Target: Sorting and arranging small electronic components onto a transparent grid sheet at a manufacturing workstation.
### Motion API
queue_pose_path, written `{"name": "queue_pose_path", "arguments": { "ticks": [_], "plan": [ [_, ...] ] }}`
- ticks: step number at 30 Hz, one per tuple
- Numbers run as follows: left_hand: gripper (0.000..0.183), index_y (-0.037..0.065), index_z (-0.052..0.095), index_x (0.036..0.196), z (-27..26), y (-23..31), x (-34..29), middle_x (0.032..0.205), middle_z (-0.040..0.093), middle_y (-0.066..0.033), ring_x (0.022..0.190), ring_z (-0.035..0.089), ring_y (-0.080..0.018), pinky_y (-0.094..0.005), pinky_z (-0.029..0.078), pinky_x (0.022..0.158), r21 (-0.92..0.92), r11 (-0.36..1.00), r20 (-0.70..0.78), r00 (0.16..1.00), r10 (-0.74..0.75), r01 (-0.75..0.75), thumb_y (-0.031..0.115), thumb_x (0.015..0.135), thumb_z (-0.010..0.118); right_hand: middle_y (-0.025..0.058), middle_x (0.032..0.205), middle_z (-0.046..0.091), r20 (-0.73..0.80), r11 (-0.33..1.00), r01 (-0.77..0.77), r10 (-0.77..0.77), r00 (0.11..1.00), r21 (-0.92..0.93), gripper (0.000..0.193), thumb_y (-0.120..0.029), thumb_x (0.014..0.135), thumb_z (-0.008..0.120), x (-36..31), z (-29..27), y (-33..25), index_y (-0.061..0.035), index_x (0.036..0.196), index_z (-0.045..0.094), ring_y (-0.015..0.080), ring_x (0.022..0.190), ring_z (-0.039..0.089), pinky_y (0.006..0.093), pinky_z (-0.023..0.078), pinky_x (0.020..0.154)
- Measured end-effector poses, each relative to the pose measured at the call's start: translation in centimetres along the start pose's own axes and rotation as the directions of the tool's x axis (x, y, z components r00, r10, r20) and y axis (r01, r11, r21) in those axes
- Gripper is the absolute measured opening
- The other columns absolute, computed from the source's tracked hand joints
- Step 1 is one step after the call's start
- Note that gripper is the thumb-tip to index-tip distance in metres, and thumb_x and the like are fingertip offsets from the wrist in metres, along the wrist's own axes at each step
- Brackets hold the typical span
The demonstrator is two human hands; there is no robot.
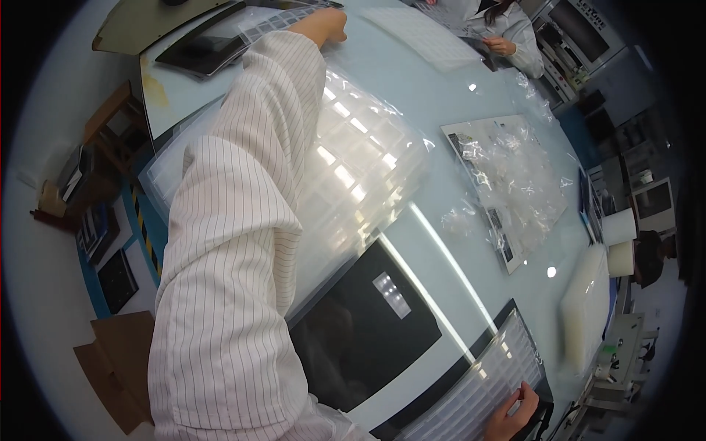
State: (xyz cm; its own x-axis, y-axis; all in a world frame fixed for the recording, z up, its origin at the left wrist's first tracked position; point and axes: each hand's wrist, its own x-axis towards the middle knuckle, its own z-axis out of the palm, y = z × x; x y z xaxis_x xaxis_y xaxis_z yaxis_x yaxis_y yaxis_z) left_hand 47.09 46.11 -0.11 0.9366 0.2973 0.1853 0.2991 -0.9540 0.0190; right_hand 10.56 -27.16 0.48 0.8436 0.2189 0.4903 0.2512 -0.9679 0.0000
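My left arm, in a striped white sleeve, stretches to the far side of the table. My left hand [323, 28] is closed, its fingers curled beside a clear compartment tray [276, 26]; what is in them is hidden. Close by at the lower right, my right hand [513, 413] is closed at the edge of another clear compartment tray [482, 375], thumb and fingers bent on it. That tray lies over a dark sheet [507, 316]. Under and beside my left sleeve sits a shiny stack of clear trays [360, 151]. A black flat panel [360, 323] lies nearer.
Crumpled clear plastic [515, 165] covers a flat printed sheet at the right. Across the table, a person's hand [500, 45] is beside another pale tray [423, 33]. White rolls [619, 226] and a thick pale stack [586, 305] line the right edge. A cardboard box [118, 367] stands lower left.
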Motion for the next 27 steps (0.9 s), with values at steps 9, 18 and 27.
{"name": "queue_pose_path", "arguments": {
  "ticks": [9,18,27],
  "plan": [
    [0.044,0.003,0.069,0.122,4.4,-2.3,6.3,0.114,0.071,-0.0206,0.103,0.069,-0.0353,-0.0451,0.055,0.090,-0.136,0.986,-0.086,0.990,-0.113,0.101,0.024,0.084,0.067,0.0120,0.126,0.060,0.202,0.755,0.194,-0.398,0.895,0.627,0.035,-0.004,0.099,0.051,25.1,5.8,-18.4,-0.0007,0.134,0.054,0.0188,0.110,0.058,0.0291,0.045,0.090],
    [0.033,0.003,0.073,0.114,0.7,4.4,3.9,0.128,0.065,-0.0216,0.123,0.060,-0.0362,-0.0448,0.049,0.103,-0.130,0.970,-0.017,0.978,-0.207,0.203,0.014,0.085,0.061,0.0240,0.148,0.040,0.541,0.237,-0.498,-0.176,0.822,0.834,0.071,-0.014,0.098,0.058,41.8,23.1,-35.3,0.0123,0.153,0.021,0.0290,0.125,0.053,0.0379,0.045,0.105],
    [0.030,-0.002,0.071,0.104,0.7,-8.2,7.9,0.099,0.072,-0.0175,0.085,0.069,-0.0295,-0.0483,0.052,0.080,-0.110,0.845,0.509,0.760,-0.405,0.524,0.019,0.092,0.053,0.0193,0.126,0.059,0.582,0.563,-0.343,-0.321,0.747,0.752,0.077,-0.042,0.086,0.076,40.9,22.8,-46.1,0.0099,0.138,0.052,0.0274,0.115,0.055,0.0391,0.041,0.102]
  ]
}}
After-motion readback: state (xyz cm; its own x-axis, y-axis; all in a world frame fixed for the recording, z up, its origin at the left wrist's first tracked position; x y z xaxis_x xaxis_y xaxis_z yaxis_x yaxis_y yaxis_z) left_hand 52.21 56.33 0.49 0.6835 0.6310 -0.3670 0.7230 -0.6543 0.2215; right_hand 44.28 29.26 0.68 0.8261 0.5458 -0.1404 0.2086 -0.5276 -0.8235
